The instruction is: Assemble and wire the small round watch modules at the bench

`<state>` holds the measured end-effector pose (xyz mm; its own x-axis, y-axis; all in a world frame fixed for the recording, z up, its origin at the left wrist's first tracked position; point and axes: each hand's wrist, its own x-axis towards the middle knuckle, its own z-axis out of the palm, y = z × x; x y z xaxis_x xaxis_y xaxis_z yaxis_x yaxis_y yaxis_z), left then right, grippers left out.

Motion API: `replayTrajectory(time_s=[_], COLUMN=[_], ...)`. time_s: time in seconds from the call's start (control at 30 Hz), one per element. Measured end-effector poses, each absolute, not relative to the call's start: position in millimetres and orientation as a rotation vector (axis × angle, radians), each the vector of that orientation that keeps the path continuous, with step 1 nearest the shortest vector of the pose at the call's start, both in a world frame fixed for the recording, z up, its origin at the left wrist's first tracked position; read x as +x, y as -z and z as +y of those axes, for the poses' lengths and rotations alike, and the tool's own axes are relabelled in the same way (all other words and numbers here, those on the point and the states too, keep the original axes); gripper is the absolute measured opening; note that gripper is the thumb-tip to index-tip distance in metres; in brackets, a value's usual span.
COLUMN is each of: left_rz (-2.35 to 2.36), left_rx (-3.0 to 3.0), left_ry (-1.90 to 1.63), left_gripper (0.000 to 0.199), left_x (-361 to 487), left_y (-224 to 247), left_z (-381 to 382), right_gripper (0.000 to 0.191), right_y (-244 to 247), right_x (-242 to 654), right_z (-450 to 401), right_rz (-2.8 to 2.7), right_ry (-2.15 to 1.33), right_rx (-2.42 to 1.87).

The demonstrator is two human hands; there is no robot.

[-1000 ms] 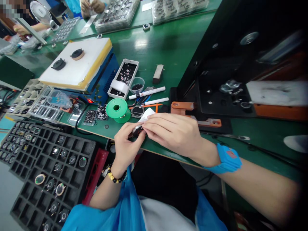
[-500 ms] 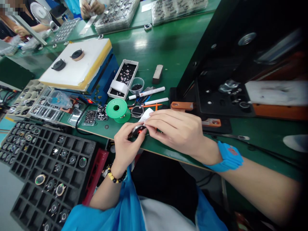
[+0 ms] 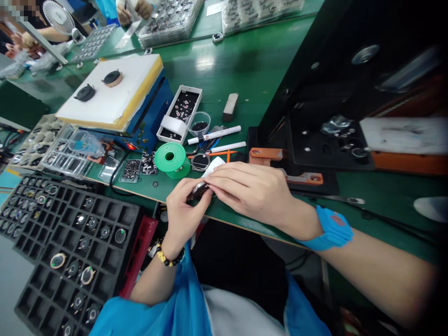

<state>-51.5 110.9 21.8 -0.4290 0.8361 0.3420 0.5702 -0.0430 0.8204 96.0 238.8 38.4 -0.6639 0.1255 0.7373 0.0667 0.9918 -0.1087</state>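
A round, dark watch case [image 3: 200, 190] with a metallic rim is gripped between the thumb and fingers of my left hand [image 3: 184, 205], above the front edge of the bench. My right hand [image 3: 252, 189] comes in from the right, its fingers pressed together and their tips at the case's right edge. Whatever those fingertips pinch is hidden. Just beyond them lies a folded white paper or cloth piece [image 3: 214, 165]. A green spool [image 3: 171, 160] stands behind my left hand, beside a loose round watch part [image 3: 200, 161].
Black compartment trays [image 3: 105, 254] with several watches are at lower left. A blue box [image 3: 147, 109] with a white padded top carries two watch cases. White pens [image 3: 215, 135] and a small-parts tray [image 3: 182, 112] lie ahead. A black press-like machine [image 3: 315, 130] stands right. Co-workers' hands [image 3: 135, 11] show at the back.
My right fingers have closed in over the watch case's right edge. The red glow on the case no longer shows. My left hand stays in place.
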Motion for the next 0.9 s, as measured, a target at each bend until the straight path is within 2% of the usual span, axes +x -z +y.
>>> replayTrajectory(time_s=[0.5,0.9], left_rz=[2.018,2.008], left_rx=[1.514,1.493], left_ry=[-1.437,-1.461], left_gripper=[0.02,0.018], left_x=[-50.0,-47.0], left_y=[-21.9,-23.8], left_z=[111.3,112.1], right_gripper=[0.011,0.008], right_y=[-34.8,-37.5], right_x=[95.3,97.2], right_z=[231.0,232.0], right_rz=[-2.26,-2.209], right_ry=[-0.125,-0.001], right_rx=[-0.193,-0.197])
